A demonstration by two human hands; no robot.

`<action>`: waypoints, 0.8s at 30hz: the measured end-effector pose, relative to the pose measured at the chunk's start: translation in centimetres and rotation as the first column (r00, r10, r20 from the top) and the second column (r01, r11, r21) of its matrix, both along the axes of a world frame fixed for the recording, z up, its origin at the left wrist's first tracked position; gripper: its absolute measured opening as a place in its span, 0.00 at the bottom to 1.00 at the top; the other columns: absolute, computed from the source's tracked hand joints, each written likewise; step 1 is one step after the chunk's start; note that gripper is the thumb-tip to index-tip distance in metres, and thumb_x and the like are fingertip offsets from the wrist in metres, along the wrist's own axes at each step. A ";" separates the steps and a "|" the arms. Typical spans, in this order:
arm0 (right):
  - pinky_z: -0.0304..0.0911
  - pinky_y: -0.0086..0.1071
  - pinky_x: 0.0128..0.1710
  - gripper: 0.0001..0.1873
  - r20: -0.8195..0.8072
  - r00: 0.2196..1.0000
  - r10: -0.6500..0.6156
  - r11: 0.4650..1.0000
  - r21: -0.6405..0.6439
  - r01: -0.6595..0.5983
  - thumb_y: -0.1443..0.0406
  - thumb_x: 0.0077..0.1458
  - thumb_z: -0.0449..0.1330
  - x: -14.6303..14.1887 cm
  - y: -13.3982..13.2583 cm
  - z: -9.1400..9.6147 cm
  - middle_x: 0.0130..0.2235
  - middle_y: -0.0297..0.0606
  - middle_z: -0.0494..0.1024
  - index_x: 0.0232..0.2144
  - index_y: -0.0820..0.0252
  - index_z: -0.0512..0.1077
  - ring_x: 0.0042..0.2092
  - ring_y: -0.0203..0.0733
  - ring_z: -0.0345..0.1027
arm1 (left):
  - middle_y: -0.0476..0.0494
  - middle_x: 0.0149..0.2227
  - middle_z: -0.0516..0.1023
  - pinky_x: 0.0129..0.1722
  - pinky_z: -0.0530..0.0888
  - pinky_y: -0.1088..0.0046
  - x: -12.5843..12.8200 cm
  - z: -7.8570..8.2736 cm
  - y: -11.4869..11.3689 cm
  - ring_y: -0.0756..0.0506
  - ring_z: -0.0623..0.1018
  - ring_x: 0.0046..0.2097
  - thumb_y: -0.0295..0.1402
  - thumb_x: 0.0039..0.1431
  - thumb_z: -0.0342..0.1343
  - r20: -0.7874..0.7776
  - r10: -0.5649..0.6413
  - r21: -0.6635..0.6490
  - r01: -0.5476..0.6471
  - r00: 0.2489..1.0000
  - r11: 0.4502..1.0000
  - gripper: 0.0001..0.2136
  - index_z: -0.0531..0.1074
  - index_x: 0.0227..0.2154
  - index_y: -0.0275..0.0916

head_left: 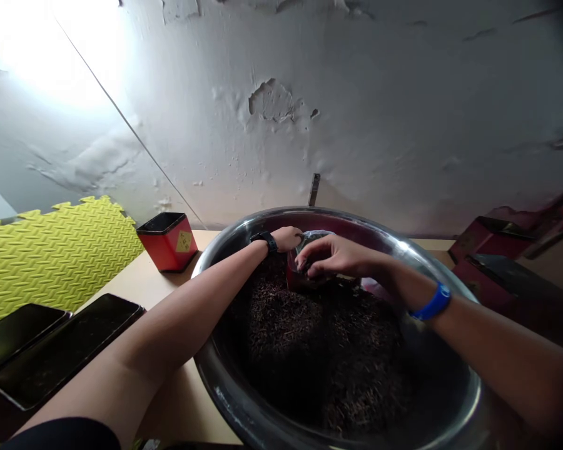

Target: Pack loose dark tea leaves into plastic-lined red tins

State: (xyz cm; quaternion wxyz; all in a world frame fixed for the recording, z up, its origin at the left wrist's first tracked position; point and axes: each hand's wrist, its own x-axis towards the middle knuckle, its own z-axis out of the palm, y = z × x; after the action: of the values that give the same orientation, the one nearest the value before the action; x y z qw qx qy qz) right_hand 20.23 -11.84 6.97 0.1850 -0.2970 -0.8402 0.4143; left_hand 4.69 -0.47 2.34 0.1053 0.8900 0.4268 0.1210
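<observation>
A wide metal basin (223,397) holds a heap of dark dried leaves (281,319) that look like loose tea. Near its far side stands a red box (296,280), with a clear plastic bag (316,234) showing at its top. My left hand (288,239), a black watch on its wrist, is closed at the left edge of the bag. Over the box's mouth, my right hand (333,255) has its thumb and fingers curled together around a dark bit of leaves. My right hand hides much of the box and bag.
Left of the basin stands a red tapered box (167,242) with a yellow label. Two dark open trays or boxes (68,350) lie at lower left, beside a yellow foam mat (51,250). More dark red boxes (490,237) are at right. A peeling wall (380,125) rises behind.
</observation>
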 end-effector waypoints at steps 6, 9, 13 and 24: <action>0.65 0.39 0.39 0.15 -0.171 0.925 -0.339 0.882 0.284 0.375 0.59 0.47 0.60 2.6 3.5 -1.4 0.36 0.40 0.75 0.37 0.59 0.73 0.38 0.42 0.69 | 0.41 0.36 0.77 0.32 0.65 0.75 -0.1 -0.1 0.2 0.47 0.72 0.34 0.32 0.56 0.42 -0.004 0.001 -0.006 -0.001 1.000 1.000 0.15 0.73 0.36 0.34; 0.59 0.42 0.49 0.10 0.037 0.933 -0.357 0.760 0.592 0.268 0.63 0.46 0.61 3.1 4.3 -2.4 0.44 0.40 0.74 0.34 0.57 0.76 0.47 0.47 0.66 | 0.42 0.38 0.77 0.33 0.66 0.76 -0.1 -0.1 0.2 0.47 0.73 0.36 0.31 0.55 0.42 -0.017 0.023 0.002 -0.023 1.000 1.000 0.15 0.73 0.37 0.35; 0.61 0.37 0.43 0.12 -0.025 0.924 -0.383 0.662 0.690 0.293 0.62 0.54 0.53 1.9 3.0 -1.6 0.38 0.40 0.77 0.34 0.59 0.75 0.41 0.42 0.68 | 0.41 0.37 0.77 0.32 0.66 0.77 0.0 -0.2 0.3 0.47 0.73 0.34 0.32 0.56 0.42 -0.038 0.021 0.011 -0.021 0.999 1.000 0.15 0.73 0.36 0.34; 0.50 0.48 0.55 0.58 0.674 0.731 0.101 0.960 0.127 -0.250 0.51 0.27 0.69 -3.3 0.6 -11.2 0.63 0.50 0.44 0.61 0.55 0.52 0.61 0.64 0.42 | 0.43 0.34 0.77 0.33 0.66 0.76 -0.2 -0.4 0.3 0.48 0.72 0.33 0.31 0.55 0.41 0.020 0.004 0.010 -0.005 1.000 1.000 0.15 0.74 0.35 0.35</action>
State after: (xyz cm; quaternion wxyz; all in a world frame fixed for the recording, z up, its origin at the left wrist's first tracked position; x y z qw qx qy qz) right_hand 16.90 -11.22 -4.20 -0.1345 -0.3219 -0.9140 0.2072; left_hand 4.47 -0.12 1.96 0.1048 0.8883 0.4271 0.1322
